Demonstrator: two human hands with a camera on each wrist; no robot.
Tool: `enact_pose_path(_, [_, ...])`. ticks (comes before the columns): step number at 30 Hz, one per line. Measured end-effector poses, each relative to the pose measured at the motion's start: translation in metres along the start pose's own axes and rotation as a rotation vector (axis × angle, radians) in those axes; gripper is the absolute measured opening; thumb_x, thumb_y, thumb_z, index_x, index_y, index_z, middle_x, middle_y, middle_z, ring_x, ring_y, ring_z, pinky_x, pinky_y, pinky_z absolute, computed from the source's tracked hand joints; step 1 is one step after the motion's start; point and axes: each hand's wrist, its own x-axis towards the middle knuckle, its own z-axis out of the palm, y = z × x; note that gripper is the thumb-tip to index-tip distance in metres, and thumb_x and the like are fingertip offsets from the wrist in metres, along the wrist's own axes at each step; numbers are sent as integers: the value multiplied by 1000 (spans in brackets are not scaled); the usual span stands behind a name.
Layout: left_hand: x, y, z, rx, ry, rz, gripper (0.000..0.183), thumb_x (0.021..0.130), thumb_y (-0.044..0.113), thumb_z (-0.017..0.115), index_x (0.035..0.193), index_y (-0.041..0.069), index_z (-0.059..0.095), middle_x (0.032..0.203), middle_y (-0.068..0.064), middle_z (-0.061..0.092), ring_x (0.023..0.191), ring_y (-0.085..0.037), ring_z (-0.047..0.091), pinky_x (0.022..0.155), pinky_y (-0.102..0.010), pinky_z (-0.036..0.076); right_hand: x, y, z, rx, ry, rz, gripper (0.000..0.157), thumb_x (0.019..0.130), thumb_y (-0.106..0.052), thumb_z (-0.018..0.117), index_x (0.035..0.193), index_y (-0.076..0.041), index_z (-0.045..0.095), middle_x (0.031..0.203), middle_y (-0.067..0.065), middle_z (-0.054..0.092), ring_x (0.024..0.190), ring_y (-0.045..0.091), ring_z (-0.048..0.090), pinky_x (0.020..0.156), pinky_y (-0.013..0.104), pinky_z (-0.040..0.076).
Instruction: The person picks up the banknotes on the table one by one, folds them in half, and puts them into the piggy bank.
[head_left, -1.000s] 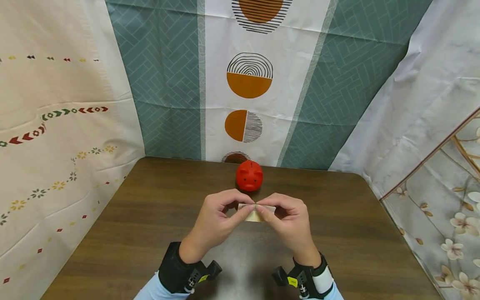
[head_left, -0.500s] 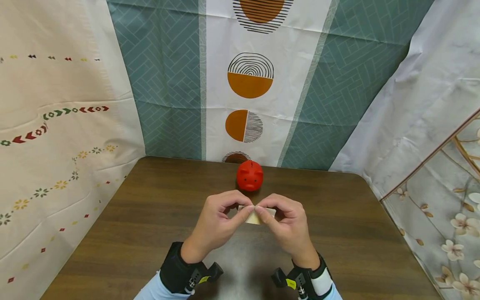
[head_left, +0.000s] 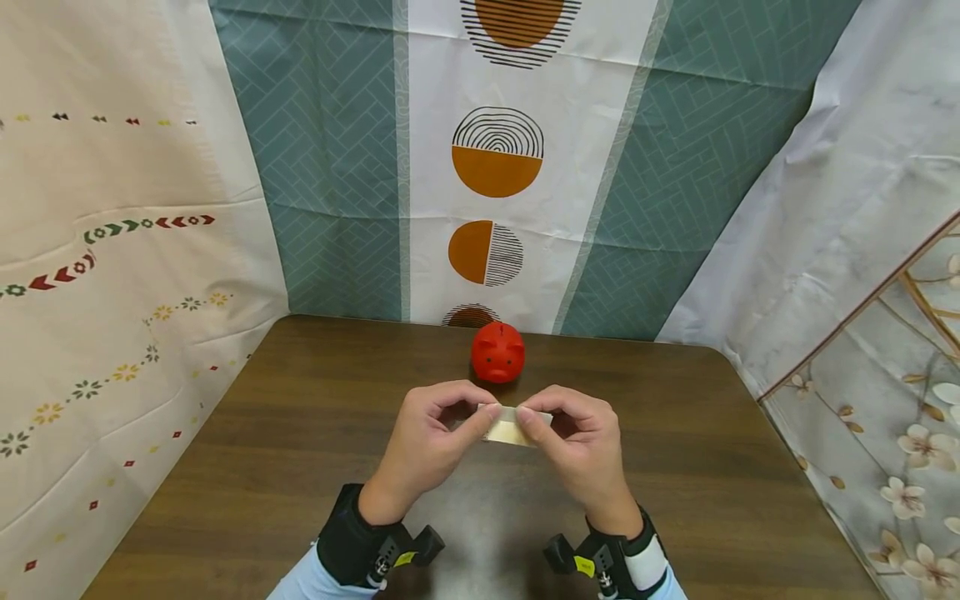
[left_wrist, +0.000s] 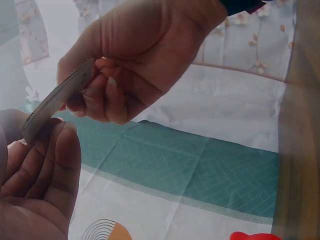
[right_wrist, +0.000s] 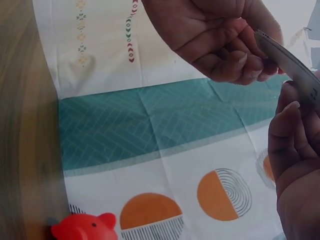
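Between both hands is a small folded banknote (head_left: 510,428), pale yellow, held above the table. My left hand (head_left: 427,442) pinches its left end between thumb and forefinger. The right end is pinched the same way by my right hand (head_left: 585,446). Seen from the left wrist, the banknote (left_wrist: 56,102) appears nearly edge-on, with small dark print near one end. Layered edges of the banknote (right_wrist: 287,64) show in the right wrist view. Just beyond the hands stands a red piggy bank (head_left: 498,353), its snout toward me and a dark slot on top.
The brown wooden table (head_left: 337,367) extends around the hands to its far edge. Behind it hangs a green and white patterned cloth (head_left: 337,167). Pale cloths (head_left: 135,350) close off both sides. Black camera straps (head_left: 360,533) are on both wrists.
The thumbs, close together over the middle of the banknote before, have moved apart toward its ends, so more of its face shows. The piggy bank stays in place.
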Motion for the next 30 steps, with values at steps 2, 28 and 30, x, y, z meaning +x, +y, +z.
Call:
enact_pose_path(2, [0, 1, -1, -2, 4, -4, 15, 81, -13, 64, 86, 1, 67, 78, -7, 64, 61, -17, 53, 51, -28, 49, 0, 0, -1, -7, 6, -2, 7, 82, 9, 64, 85, 3, 65, 72, 11, 59, 57, 16, 49, 43, 23, 42])
enact_pose_path(28, [2, 0, -10, -4, 14, 21, 17, 80, -17, 63, 88, -3, 67, 79, -10, 65, 60, -19, 55, 53, -29, 52, -2, 0, -10, -40, 18, 51, 8, 84, 9, 63, 89, 4, 66, 73, 12, 60, 58, 16, 49, 46, 22, 43])
enact_pose_path(30, [2, 0, -9, -7, 12, 23, 17, 79, -17, 63, 88, -3, 67, 79, -10, 65, 60, -19, 54, 53, -29, 52, -2, 0, -10, -49, 21, 49, 7, 84, 8, 64, 89, 4, 66, 72, 11, 60, 57, 15, 49, 45, 22, 42])
